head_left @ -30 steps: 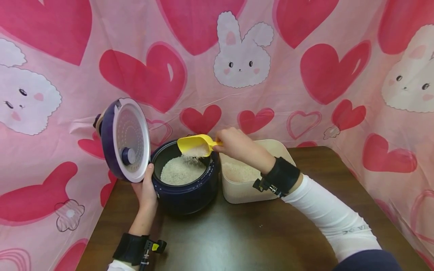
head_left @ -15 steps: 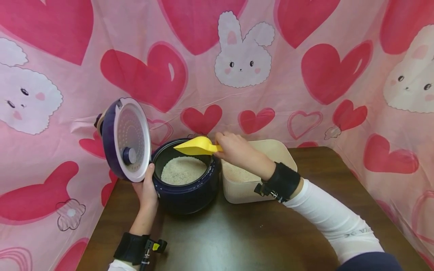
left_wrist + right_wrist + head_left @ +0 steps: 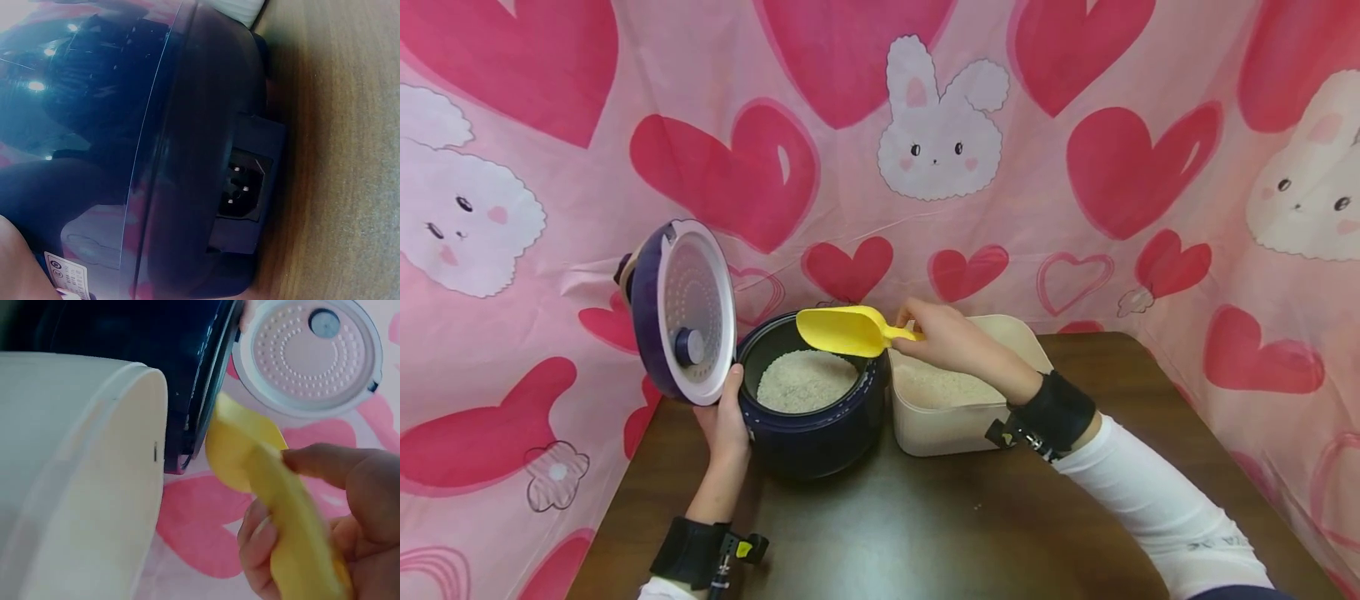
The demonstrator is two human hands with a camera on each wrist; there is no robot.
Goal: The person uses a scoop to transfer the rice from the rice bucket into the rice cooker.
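In the head view my right hand (image 3: 943,333) grips the handle of a yellow scoop (image 3: 842,331). The scoop's bowl is over the far right rim of a dark blue rice cooker (image 3: 812,446). White rice (image 3: 807,381) is heaped in the cooker's inner pot. My left hand (image 3: 722,421) holds the raised lid (image 3: 688,308) low at its hinge side, thumb at the rim. Up close in the right wrist view, fingers and thumb wrap the scoop handle (image 3: 287,519). The left wrist view shows the cooker's socket (image 3: 240,187) and part of my hand (image 3: 19,265).
A cream bin (image 3: 951,429) with rice in it stands right beside the cooker. Both are on a dark wooden table (image 3: 925,533). A pink cloth (image 3: 850,200) with hearts and rabbits hangs behind. A few grains (image 3: 977,506) lie on the table.
Rice was falling from the scoop into the pot a second ago; none falls now. The scoop has turned over and shifted slightly right with my right hand. My left hand stays at the lid.
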